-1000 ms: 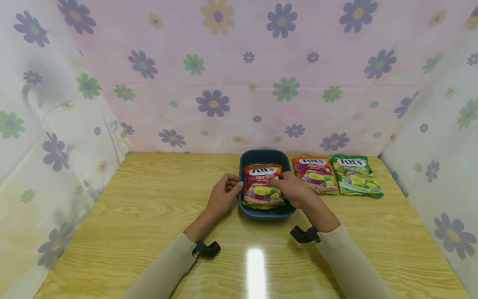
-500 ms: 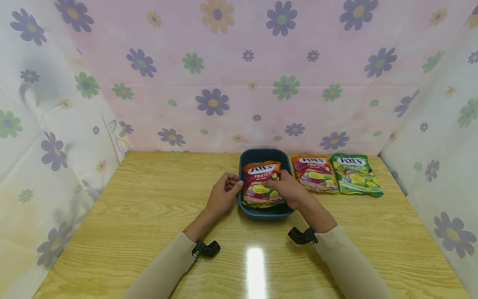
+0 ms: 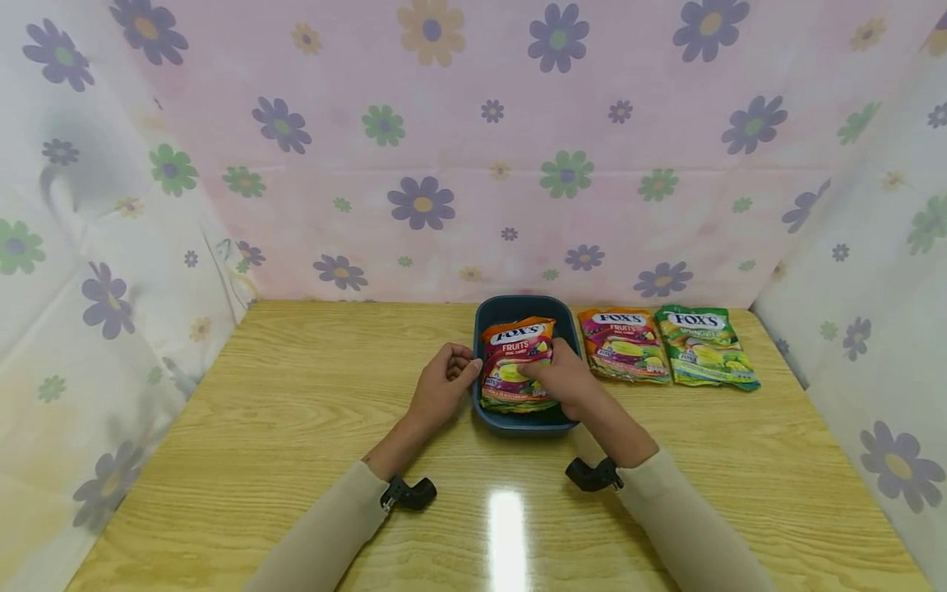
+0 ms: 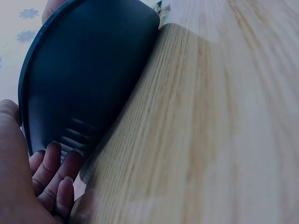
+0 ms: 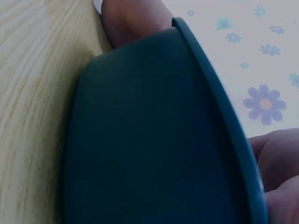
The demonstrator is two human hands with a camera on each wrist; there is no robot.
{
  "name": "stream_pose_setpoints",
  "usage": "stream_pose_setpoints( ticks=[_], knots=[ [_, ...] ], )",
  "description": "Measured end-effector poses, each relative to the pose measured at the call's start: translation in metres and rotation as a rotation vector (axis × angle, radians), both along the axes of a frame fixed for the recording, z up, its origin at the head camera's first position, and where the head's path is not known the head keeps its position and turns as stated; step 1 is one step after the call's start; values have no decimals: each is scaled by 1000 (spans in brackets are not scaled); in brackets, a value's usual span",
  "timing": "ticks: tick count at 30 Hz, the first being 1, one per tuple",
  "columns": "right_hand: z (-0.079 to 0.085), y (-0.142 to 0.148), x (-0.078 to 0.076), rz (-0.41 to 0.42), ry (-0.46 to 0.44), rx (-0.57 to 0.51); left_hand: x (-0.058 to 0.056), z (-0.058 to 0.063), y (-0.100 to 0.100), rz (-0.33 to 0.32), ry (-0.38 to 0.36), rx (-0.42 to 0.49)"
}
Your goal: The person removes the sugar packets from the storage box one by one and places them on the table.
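A dark blue plastic basket [image 3: 527, 429] stands on the wooden table, its outer wall [image 4: 88, 70] filling much of the left wrist view. Inside it leans an orange-and-purple bag of Fox's candy [image 3: 512, 349], with edges of other wrapping showing beneath. My right hand [image 3: 575, 385] reaches over the basket's right rim and grips this bag by its right side, thumb on the front. My left hand [image 3: 441, 390] holds the left rim, thumb at the top edge and fingers [image 4: 51, 170] bent against the outside wall. In the right wrist view the basket wall hides most of the right hand [image 5: 280, 172].
Right of the basket lie a second orange Fox's bag [image 3: 625, 345] and a green Fox's bag [image 3: 706, 345], side by side. A flowered cloth [image 3: 473, 148] hangs behind the table [image 3: 333, 370] and along both sides.
The candy bag's top has risen and tilted a little inside the basket. My right hand has shifted slightly left with its grip on the bag. The left hand has stayed put.
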State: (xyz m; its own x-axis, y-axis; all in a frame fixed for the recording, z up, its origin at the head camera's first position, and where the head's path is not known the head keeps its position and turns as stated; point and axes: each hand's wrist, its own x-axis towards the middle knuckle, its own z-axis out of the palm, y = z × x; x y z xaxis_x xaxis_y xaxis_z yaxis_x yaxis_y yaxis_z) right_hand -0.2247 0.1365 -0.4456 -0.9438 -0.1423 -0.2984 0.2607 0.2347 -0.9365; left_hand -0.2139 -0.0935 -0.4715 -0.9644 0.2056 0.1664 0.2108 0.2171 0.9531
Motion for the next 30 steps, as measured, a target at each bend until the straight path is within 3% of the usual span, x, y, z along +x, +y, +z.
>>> stream_pose_setpoints(
  ticks=[7, 30],
  knots=[
    [-1, -2, 2, -44, 15, 72, 0, 0, 0, 6, 1, -2],
    [9, 1, 4, -56, 34, 22, -2, -4, 1, 15, 11, 3]
  ],
)
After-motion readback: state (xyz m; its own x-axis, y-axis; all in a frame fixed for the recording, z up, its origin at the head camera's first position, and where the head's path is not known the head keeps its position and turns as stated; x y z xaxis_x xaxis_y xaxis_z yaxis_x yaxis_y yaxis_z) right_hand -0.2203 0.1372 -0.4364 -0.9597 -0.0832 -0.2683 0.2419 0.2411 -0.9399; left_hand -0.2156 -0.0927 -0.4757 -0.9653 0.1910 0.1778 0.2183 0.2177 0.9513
